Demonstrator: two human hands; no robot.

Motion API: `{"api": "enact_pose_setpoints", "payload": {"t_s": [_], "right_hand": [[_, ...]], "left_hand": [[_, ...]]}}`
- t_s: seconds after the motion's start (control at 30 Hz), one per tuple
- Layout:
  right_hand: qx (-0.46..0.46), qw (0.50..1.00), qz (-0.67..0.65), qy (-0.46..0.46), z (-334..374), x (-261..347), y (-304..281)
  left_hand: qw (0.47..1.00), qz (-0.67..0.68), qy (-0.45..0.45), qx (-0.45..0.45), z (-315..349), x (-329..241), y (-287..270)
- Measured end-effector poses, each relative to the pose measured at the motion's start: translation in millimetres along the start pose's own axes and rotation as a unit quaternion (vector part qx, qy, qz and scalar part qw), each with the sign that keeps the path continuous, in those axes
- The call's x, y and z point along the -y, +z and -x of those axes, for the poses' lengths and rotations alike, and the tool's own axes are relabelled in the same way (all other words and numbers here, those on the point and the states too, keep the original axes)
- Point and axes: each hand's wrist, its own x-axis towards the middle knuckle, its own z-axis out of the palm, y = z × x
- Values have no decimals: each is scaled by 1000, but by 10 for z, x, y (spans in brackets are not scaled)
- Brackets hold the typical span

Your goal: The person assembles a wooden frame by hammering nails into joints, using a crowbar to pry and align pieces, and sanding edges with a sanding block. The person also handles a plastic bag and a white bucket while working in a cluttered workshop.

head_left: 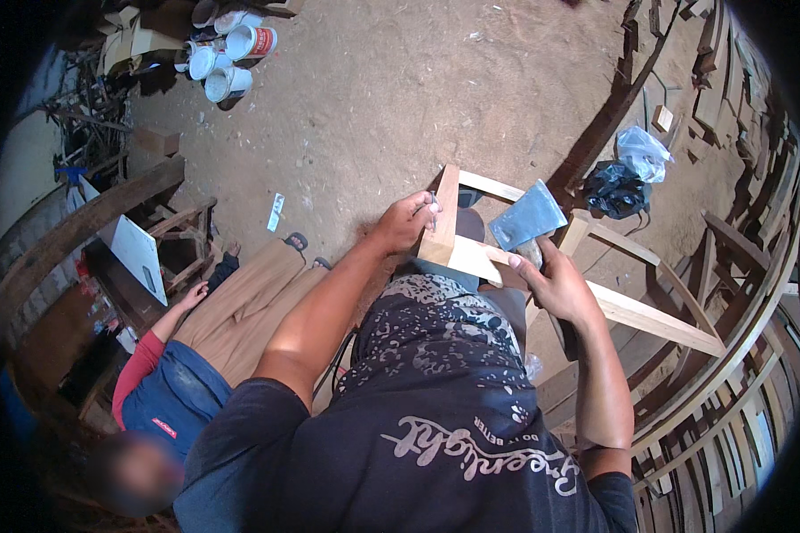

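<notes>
In front of my body stands a pale wooden frame [476,259], its upright piece [447,204] rising between my hands. My left hand [406,222] is closed at the left side of that upright, its fingertips pinching a small, thin, nail-like piece [434,210] against the wood. Closed around a short handle, my right hand [556,277] grips a tool with a broad, flat blue-grey metal blade [529,216]. The blade is raised above the frame, tilted, to the right of the upright. My right fingers partly hide the handle.
Another person [173,377] sits close at my left, legs stretched toward the frame. More pale wooden framing [658,320] and stacked boards [738,382] crowd the right. A black plastic bag [615,189] lies beyond. White buckets [228,83] stand far left; a white panel [136,258] leans nearer.
</notes>
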Motion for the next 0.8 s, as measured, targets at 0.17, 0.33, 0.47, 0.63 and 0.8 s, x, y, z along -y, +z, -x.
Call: {"api": "enact_pose_setpoints", "payload": {"t_s": [0.17, 0.33, 0.47, 0.63, 0.8], "right_hand": [[28, 999, 19, -14, -189, 183, -57], [24, 998, 50, -25, -385, 453, -152], [6, 997, 33, -63, -563, 572, -201], [2, 987, 142, -73, -757, 804, -365], [26, 976, 193, -103, -856, 841, -380]], "left_hand": [[999, 8, 24, -28, -60, 91, 76], [999, -4, 49, -11, -56, 147, 71], [998, -1, 62, -15, -24, 152, 92], [995, -23, 89, -26, 14, 83, 90], [994, -7, 103, -44, 17, 162, 126]]}}
